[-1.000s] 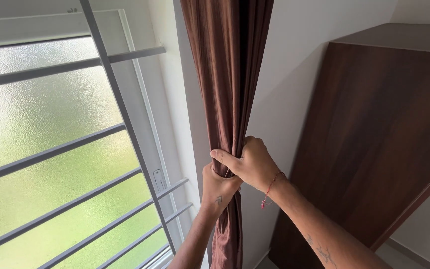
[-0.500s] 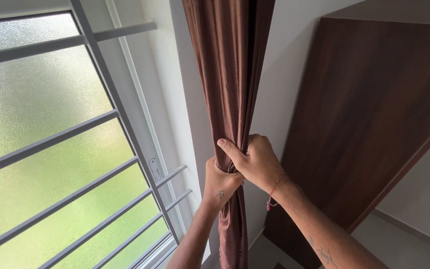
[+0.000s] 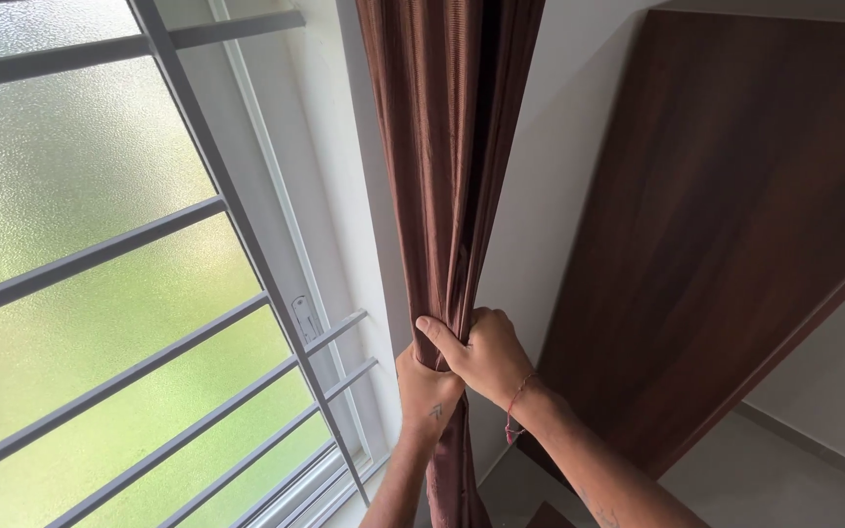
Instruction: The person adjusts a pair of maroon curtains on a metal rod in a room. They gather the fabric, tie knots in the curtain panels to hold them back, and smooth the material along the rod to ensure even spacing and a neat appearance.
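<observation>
Bunching the fabric, both hands close round a gathered brown curtain that hangs straight down the middle of the view, from 12 o'clock to 6 o'clock. The right hand sits higher, its grip clenched on the curtain with the thumb laid across the front folds and the fingers wrapped behind; a thin red thread circles its wrist. The left hand lies just below and touching it, at about 6 o'clock, its grip also clenched on the gathered cloth, back of the hand facing the camera. Both forearms rise from the bottom edge, the right one slanting in from 5 o'clock.

At 9 o'clock stands a window of frosted glass, glowing green and white, behind grey metal bars that run across it. A white frame and white wall flank the curtain. At 3 o'clock a dark wooden wardrobe stands against the wall, near the curtain but apart from it. Pale floor shows at 4 o'clock.
</observation>
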